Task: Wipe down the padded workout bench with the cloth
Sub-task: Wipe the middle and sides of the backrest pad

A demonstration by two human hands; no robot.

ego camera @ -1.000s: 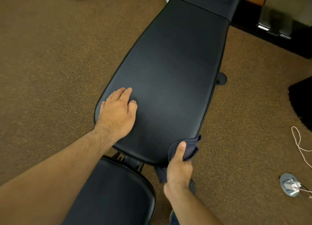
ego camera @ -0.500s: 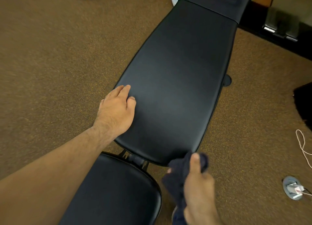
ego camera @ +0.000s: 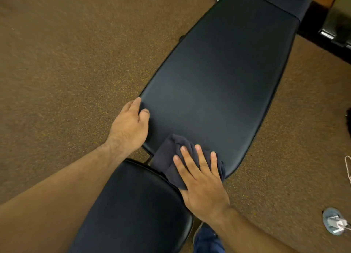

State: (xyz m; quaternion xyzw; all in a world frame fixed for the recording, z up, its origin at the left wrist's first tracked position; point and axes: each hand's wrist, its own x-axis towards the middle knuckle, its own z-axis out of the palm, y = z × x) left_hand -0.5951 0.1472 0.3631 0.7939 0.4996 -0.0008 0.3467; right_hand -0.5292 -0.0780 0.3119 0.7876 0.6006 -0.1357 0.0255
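The black padded bench back pad [ego camera: 218,85] runs from the centre up to the top right, and its seat pad [ego camera: 136,211] lies below it at the bottom centre. A dark navy cloth [ego camera: 169,157] lies bunched on the near end of the back pad, hanging over the gap to the seat. My right hand [ego camera: 201,182] presses flat on the cloth with straight fingers. My left hand [ego camera: 131,125] rests on the pad's left edge, its fingers over the side and thumb on top.
Brown speckled carpet [ego camera: 66,81] surrounds the bench. A round floor outlet with a white plug [ego camera: 335,223] and a white cord [ego camera: 348,169] sit at the right edge. Dark equipment [ego camera: 334,34] stands at the top right. A blue shoe [ego camera: 207,241] shows at the bottom.
My right hand has lifted the cloth from below the pad's end onto the pad and flattened on it. My left hand has slid to the pad's left edge.
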